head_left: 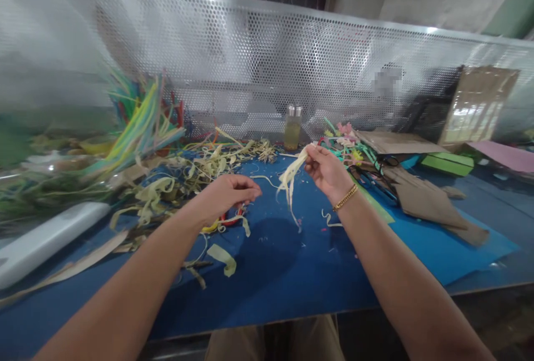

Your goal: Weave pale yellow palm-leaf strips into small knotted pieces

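Observation:
Pinched in my right hand [324,169] is a bunch of pale yellow, fibre-like strips [291,174], its loose ends hanging over the blue tabletop [271,272]. To its left, my left hand [236,191] has its thumb and fingers drawn together. Whether something thin lies between those fingertips I cannot make out. One thin strand curves from the bunch toward the left hand and passes just beyond its fingers. Beneath and behind the left hand lies a tangled heap of similar curled strips [204,166]. A short curled strip [224,259] rests nearer the front edge.
A bottle [292,130] stands at the back before a perforated metal panel [233,44]. Colourful stems [142,127] and a white, long object [54,238] are at left. Scissors [381,172], brown cardboard [434,205] and a blue sheet [467,255] lie at right.

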### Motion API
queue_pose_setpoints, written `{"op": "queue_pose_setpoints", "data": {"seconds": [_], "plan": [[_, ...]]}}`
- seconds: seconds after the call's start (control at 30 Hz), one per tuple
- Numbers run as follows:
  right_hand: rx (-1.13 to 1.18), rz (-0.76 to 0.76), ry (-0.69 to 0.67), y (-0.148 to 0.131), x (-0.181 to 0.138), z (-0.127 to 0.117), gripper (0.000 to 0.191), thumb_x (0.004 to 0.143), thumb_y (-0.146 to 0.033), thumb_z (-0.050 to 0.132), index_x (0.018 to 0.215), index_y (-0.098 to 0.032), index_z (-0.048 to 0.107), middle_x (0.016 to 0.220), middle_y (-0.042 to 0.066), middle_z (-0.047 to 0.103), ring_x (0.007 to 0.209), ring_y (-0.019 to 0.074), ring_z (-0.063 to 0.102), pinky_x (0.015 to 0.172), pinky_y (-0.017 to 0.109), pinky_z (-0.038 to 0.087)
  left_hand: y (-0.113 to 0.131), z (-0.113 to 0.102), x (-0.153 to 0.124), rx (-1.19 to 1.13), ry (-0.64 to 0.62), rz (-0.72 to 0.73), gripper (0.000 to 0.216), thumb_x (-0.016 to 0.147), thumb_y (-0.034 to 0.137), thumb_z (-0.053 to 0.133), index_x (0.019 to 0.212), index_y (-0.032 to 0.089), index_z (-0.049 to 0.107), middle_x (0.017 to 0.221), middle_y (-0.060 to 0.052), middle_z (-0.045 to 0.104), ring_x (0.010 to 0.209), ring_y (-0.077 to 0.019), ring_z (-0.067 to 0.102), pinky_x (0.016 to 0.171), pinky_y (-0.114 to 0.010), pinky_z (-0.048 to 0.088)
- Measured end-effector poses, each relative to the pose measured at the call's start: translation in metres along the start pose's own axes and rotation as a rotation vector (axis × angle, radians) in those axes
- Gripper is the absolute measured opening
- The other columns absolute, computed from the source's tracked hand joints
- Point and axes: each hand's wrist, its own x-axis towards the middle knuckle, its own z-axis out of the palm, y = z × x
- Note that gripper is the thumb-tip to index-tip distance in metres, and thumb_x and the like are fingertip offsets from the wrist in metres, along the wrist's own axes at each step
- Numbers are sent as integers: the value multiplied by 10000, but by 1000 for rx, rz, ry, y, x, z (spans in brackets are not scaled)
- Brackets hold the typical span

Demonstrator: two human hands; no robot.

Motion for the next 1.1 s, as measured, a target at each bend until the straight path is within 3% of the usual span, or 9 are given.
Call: {"op": "queue_pose_setpoints", "data": {"seconds": [0.13, 0.27, 0.4, 0.53, 0.7, 1.1], "plan": [[-73, -15, 35, 3, 0, 0, 279, 598, -348, 798, 711, -188, 600, 547, -76, 549, 492, 49, 509, 464, 165, 427, -7, -7, 8, -53, 276, 109, 240, 710, 419, 696, 707, 182, 661, 592, 12, 567, 514, -97, 467, 500, -218, 370], [-328, -124, 99, 20, -11, 15, 248, 619, -353, 769, 720, -177, 626, 569, -41, 601, 507, 83, 567, 453, 190, 451, -4, 3, 6, 50, 457, 293, 288, 790, 460, 617, 866, 196, 704, 826, -43, 681, 747, -163, 584, 646, -249, 432], [-503, -173, 32, 34, -22, 27, 205, 676, -360, 721, 731, -177, 648, 565, -11, 636, 516, 115, 609, 472, 216, 493, 3, 19, 0, 293, 326, 382, 320, 779, 450, 637, 973, 204, 702, 948, -57, 694, 803, -182, 588, 688, -262, 432], [-460, -150, 7, 33, -24, 29, 187, 678, -346, 717, 720, -179, 645, 570, -11, 637, 521, 115, 620, 474, 211, 492, 0, 22, 0, 426, 181, 356, 247, 797, 437, 610, 810, 204, 693, 684, -1, 621, 620, -140, 517, 577, -240, 369], [-315, -119, 122, 16, -18, 22, 217, 626, -331, 757, 718, -171, 643, 589, -20, 627, 534, 103, 612, 448, 192, 461, -2, 8, 3, 217, 111, 152, 308, 819, 474, 557, 761, 204, 693, 637, -5, 599, 544, -128, 481, 513, -242, 339], [-193, -153, 227, 1, -5, 6, 241, 586, -318, 782, 715, -168, 643, 587, -34, 612, 537, 84, 576, 459, 194, 441, -12, -36, 6, 40, 60, 60, 293, 762, 474, 634, 740, 192, 707, 509, 22, 468, 521, -112, 426, 558, -235, 395]]}}
